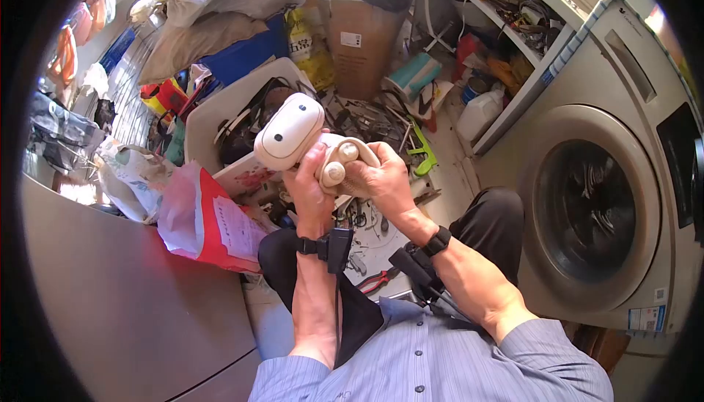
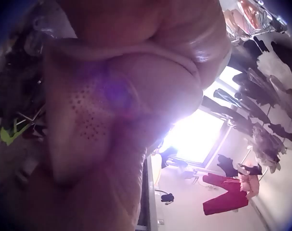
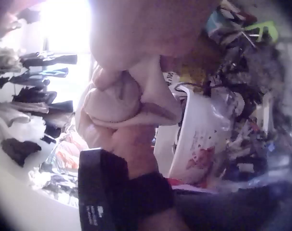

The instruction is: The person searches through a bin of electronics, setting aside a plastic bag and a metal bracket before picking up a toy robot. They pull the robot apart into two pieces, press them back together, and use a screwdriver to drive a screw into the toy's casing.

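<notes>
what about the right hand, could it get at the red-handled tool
Probably not just now: the right hand grips the beige piece, though the way down to the red-handled tool looks open.

Blue-grey striped shirt point(image 1: 418, 358), bottom center. White device point(image 1: 290, 132) with black dots, center. Red-and-white bag point(image 1: 213, 222), left. Lime-green tool point(image 1: 422, 151), right of center. Grey washing machine point(image 1: 587, 182), right. Black trousers point(image 1: 490, 230).

“五常” on yellow bag point(image 1: 309, 52), carton point(image 1: 363, 59) and washer point(image 1: 506, 134) labels illegible
</notes>
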`<act>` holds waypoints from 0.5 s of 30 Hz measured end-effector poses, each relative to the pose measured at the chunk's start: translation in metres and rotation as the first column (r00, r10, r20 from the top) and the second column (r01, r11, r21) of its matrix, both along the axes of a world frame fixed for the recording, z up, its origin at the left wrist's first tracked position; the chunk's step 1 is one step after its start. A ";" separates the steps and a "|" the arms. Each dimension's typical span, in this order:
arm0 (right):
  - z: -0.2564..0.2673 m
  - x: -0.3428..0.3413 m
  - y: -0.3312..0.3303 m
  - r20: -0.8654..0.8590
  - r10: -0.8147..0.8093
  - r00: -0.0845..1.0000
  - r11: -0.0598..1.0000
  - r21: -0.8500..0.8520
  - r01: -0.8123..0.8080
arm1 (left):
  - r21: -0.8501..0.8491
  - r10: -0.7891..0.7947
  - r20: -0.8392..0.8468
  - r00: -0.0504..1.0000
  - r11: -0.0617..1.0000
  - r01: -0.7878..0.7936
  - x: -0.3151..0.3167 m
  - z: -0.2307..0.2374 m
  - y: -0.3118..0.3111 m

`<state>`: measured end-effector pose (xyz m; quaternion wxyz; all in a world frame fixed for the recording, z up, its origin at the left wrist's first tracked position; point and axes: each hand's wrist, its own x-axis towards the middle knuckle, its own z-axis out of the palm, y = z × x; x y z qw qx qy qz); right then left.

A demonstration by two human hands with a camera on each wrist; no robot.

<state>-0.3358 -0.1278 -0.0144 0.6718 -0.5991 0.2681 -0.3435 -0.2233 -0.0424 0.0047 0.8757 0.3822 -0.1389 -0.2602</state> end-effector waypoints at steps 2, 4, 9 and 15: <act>0.029 -0.009 -0.003 -0.030 0.146 0.989 0.989 -0.035 -0.147 | -0.019 -0.026 0.000 1.000 0.999 0.026 0.002 0.005 0.009; 0.060 -0.013 -0.015 -0.099 0.383 0.918 0.914 -0.102 -0.393 | -0.078 -0.095 0.051 0.994 0.992 0.098 0.008 0.009 0.010; 0.082 -0.031 -0.027 -0.326 0.372 0.869 0.714 -0.498 -0.492 | -0.118 -0.234 0.132 0.963 0.961 0.250 0.000 0.012 0.029; 0.083 -0.018 -0.041 -0.147 0.398 0.906 0.534 -0.766 -0.359 | -0.178 -0.293 0.030 0.956 0.939 0.293 -0.001 -0.003 0.028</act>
